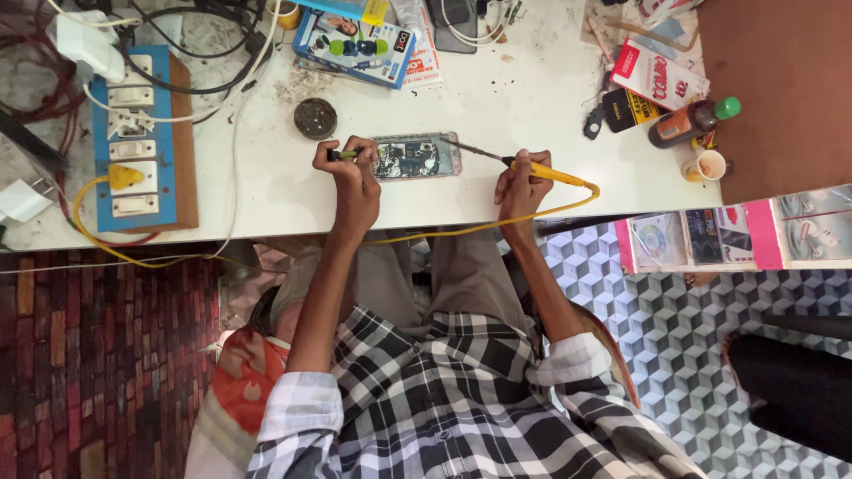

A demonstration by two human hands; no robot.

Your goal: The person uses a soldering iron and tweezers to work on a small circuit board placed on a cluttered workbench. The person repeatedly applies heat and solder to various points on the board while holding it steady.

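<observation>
White laminate, scuffed and stained, makes up the counter (532,98) in the head view, and an opened phone (415,156) lies flat on it near the front edge, its circuit board showing.

The person's left hand (353,173) rests at the phone's left end, its grip closed around a small green-handled tool (344,154) whose tip touches the phone's edge. The right hand (519,184) sits just to the right of the phone, its grip wrapped tight about the yellow handle of a soldering iron (532,168). The iron's thin metal tip reaches toward the phone's upper right corner, though whether it touches there is too fine to tell. A yellow cable (479,227) trails from the iron's handle back over the counter's edge.

Behind the phone sits a round dark tin (315,118). At the far left, a blue switchboard (133,142) on a wooden base carries white sockets and a yellow plug. A blue product box (355,44) lies at the back of the counter. Off to the right are a brown bottle with a green cap (694,120), lying on its side, and a small paper cup (707,165) just below it.
</observation>
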